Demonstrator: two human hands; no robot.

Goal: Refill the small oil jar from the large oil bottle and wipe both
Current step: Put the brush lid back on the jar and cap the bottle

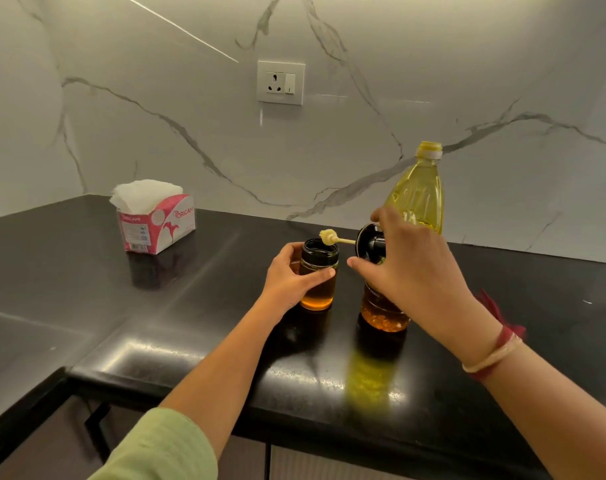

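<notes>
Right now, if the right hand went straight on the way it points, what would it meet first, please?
Likely the small oil jar in the left hand; the right hand holds a dipper at its rim; depth unclear.

The jar (pixel 318 282) stands on the counter (pixel 156 306), the left hand (pixel 287 278) round it from the left; the bottle (pixel 417 195) stands just right of it; the right hand (pixel 412 268), before the bottle, holds the lid (pixel 371 242) between the two, its dipper (pixel 327 236) over the jar's mouth; the tissue box (pixel 156 220) sits well left and further back, near the wall (pixel 190 98); a socket (pixel 281 82) is on the wall behind the jar.
</notes>
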